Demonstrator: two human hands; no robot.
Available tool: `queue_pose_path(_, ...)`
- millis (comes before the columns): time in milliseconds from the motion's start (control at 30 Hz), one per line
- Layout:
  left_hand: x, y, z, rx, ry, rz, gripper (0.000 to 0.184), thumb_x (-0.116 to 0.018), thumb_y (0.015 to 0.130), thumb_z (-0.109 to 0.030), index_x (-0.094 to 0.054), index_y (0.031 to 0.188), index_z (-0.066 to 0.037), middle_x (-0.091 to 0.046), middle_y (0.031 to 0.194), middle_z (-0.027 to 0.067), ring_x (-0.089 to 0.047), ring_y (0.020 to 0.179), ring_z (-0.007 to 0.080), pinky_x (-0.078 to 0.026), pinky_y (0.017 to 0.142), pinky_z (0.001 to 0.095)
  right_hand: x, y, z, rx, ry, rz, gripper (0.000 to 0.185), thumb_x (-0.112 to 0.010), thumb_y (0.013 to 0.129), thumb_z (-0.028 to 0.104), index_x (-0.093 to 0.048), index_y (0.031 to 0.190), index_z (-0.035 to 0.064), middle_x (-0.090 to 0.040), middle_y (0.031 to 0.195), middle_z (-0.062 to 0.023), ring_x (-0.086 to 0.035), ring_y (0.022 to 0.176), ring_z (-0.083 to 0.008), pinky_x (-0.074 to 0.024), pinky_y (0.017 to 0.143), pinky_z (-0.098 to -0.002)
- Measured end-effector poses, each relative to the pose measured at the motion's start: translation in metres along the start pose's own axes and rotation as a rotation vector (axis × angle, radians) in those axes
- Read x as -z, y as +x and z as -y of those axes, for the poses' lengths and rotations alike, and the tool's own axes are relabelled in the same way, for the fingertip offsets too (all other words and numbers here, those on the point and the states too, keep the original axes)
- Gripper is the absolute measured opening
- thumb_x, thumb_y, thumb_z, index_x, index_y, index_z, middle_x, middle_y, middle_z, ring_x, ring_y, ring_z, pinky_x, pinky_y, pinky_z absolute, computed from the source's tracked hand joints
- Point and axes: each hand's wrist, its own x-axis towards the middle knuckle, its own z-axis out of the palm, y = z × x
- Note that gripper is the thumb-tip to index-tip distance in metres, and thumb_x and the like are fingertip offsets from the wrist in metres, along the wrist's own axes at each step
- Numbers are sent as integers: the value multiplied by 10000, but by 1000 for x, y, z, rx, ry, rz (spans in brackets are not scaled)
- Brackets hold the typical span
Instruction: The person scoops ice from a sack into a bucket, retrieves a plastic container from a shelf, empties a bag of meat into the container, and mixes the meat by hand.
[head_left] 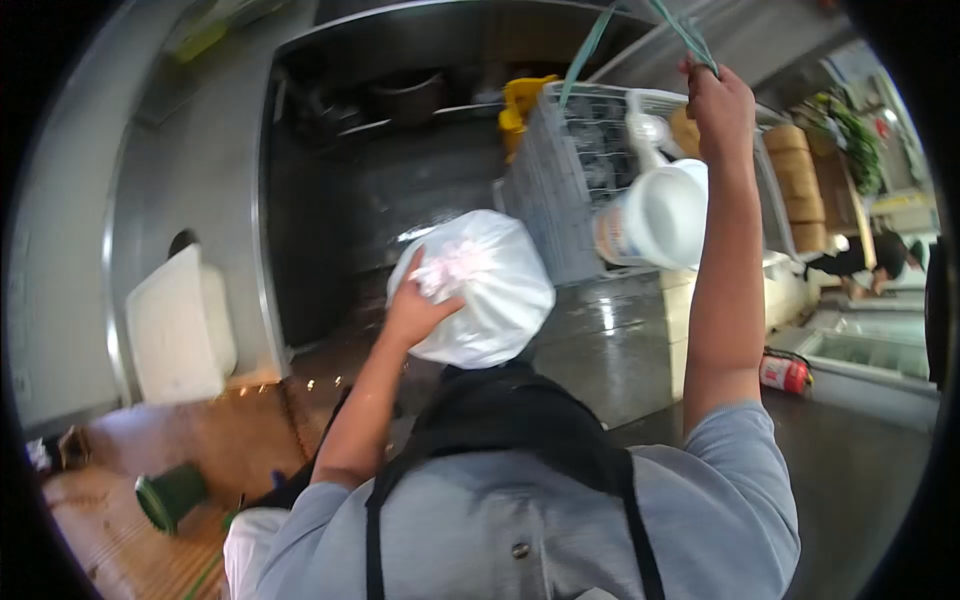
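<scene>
A full white plastic bag (505,300), gathered and tied with something pinkish at its top, is in front of my apron. My left hand (412,308) grips it by the gathered top, thumb and fingers around the knot. Up and to the right, my right hand (722,100) is closed on a green strap (688,35), which runs up and out of view. Below that hand, a white plastic bucket (672,218) lies tilted on a grey plastic crate (548,190), partly hidden by my forearm.
A white tub (180,330) leans in the steel sink at left. A dark green container (172,497) is on the brown floor at lower left. Brown stacked blocks (797,185), a fire extinguisher (786,372) and another person (868,262) are at right. The floor (610,335) looks wet.
</scene>
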Motion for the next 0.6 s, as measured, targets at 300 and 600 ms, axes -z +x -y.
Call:
queue_pose_path(300, 16, -8, -41, -176, 148, -243, 559, -782, 653, -148, -577, 1153, -3, -571, 1155, 144, -526, 1139, 288, -420, 960, 406, 134, 55, -198, -697, -438, 193, 368, -674, 726, 34, -615, 1080, -48, -633, 781, -133, -611, 686, -189, -486, 559, -320)
queue_pose_path(600, 10, 10, -46, -130, 522, 87, 262, -714, 720, -194, -640, 916, -37, -631, 871, 147, -590, 882, 341, -464, 781, 441, 85, -15, -129, 432, -365, -430, 250, -608, 801, 94, -612, 1042, 27, -650, 949, -141, -641, 857, -245, -499, 771, -325)
